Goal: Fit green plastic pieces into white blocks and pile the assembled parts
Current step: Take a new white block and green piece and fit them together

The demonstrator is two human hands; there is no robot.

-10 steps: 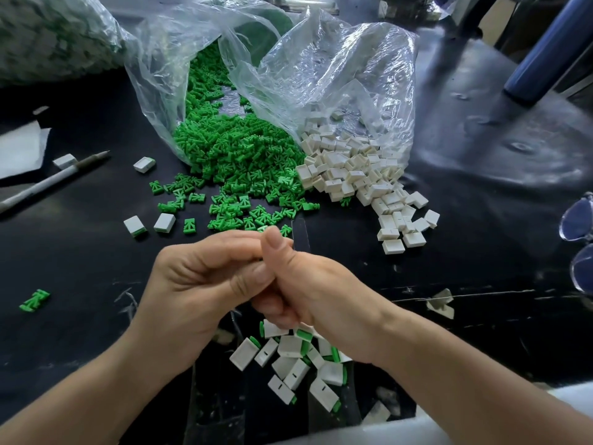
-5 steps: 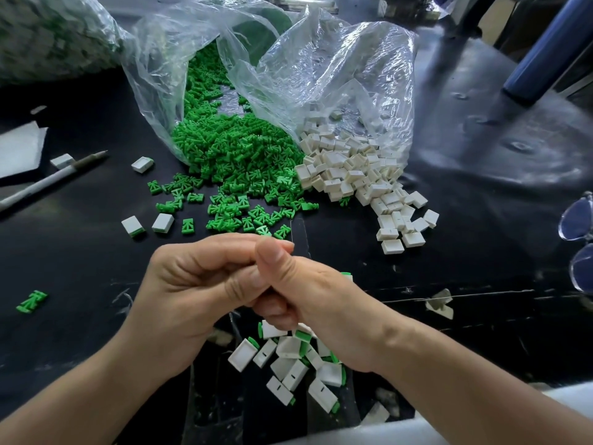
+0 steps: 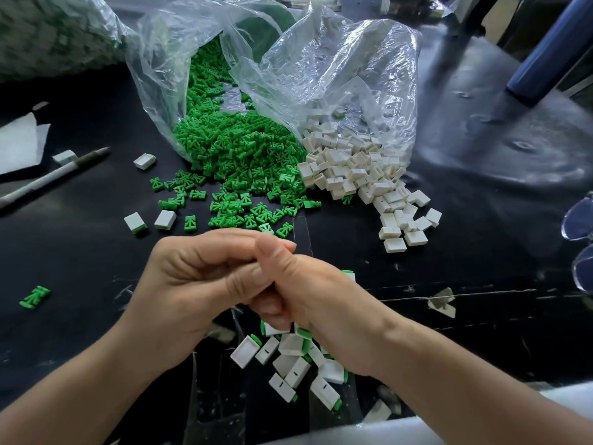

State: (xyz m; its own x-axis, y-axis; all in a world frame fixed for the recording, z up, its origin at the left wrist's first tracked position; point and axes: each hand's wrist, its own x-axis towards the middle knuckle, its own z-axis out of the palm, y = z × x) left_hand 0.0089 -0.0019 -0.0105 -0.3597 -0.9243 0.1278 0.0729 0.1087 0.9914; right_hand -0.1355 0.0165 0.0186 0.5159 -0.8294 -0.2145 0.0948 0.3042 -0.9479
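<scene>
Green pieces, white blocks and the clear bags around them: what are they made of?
Green pieces: likely moulded plastic, matt, uniform colour, crisp identical shapes. White blocks: probably plastic too, smooth, slightly glossy, hollow with sharp edges. Clear bags: thin plastic film, see-through, crinkled, with bright glints.

The green plastic pieces (image 3: 244,155), small and flat with splayed prongs, lie in a dense heap toward the far middle of the tabletop (image 3: 80,268). The heap thins into scattered singles on its near side, and one stray green piece (image 3: 34,297) lies near the left edge. The white blocks (image 3: 359,175), squarish with a slot in one face, are heaped against the green heap's right side, while the assembled parts (image 3: 295,364), white with a green end, lie jumbled in a loose pile at the near edge.
</scene>
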